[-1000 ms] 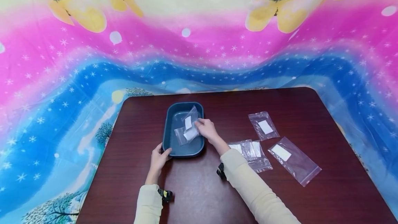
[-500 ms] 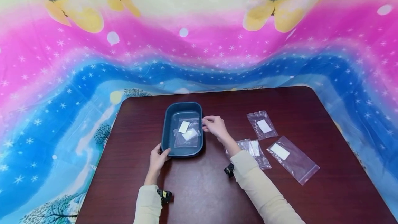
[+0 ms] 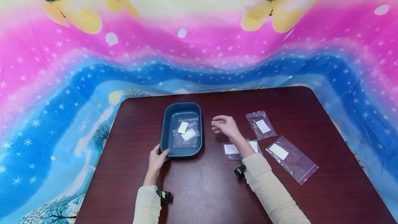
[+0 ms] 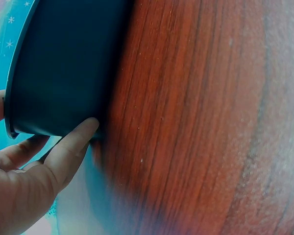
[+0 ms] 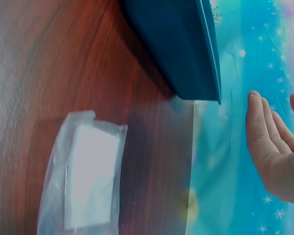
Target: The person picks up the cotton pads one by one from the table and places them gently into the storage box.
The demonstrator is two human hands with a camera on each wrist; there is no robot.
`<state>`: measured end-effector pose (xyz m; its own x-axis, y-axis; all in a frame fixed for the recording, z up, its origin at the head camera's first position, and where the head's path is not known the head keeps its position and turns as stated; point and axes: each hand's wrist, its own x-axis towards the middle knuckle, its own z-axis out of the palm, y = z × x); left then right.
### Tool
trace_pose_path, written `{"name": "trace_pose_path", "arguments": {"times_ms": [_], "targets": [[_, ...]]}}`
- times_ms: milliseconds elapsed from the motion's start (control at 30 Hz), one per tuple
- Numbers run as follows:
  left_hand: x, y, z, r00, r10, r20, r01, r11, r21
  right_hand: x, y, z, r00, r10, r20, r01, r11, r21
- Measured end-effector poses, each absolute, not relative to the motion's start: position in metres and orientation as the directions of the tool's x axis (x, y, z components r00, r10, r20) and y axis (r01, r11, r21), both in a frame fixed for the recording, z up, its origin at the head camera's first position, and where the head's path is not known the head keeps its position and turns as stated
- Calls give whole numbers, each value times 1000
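Note:
A deep dark blue-green tray (image 3: 181, 152) stands on the table. Its near left corner is held by my left hand (image 3: 157, 160), thumb at the rim; the left wrist view shows the fingers (image 4: 71, 147) against its outer wall. Inside lie two overlapping clear zip bags (image 3: 186, 141), each with a white card. My right hand (image 3: 226, 126) hovers to the right of the tray, fingers loosely bent and holding nothing. Below its wrist, more zip bags with white cards (image 3: 230, 149) lie overlapping, partly hidden by the forearm. The right wrist view shows one such bag (image 5: 90, 176) up close.
Farther right lie a small zip bag (image 3: 263, 126) and a larger, longer zip bag (image 3: 293, 160), each with a white card. The dark red-brown table (image 3: 199, 196) ends at a patterned cloth backdrop (image 3: 211, 49) behind it.
My right hand let go of a zip bag, which dropped flat into the tray onto the other one. The hand then moved right, away from the tray. The left hand kept its place.

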<state>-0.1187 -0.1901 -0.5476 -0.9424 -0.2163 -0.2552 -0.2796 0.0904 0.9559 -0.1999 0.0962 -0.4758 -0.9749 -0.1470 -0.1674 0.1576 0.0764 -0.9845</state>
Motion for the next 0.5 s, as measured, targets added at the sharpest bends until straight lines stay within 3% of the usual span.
{"name": "trace_pose_path", "arguments": {"times_ms": [500], "targets": [[-117, -190, -547, -947, -209, -245, -271, 108, 956, -200, 137, -477, -968, -229, -99, 85, 70, -994]]}}
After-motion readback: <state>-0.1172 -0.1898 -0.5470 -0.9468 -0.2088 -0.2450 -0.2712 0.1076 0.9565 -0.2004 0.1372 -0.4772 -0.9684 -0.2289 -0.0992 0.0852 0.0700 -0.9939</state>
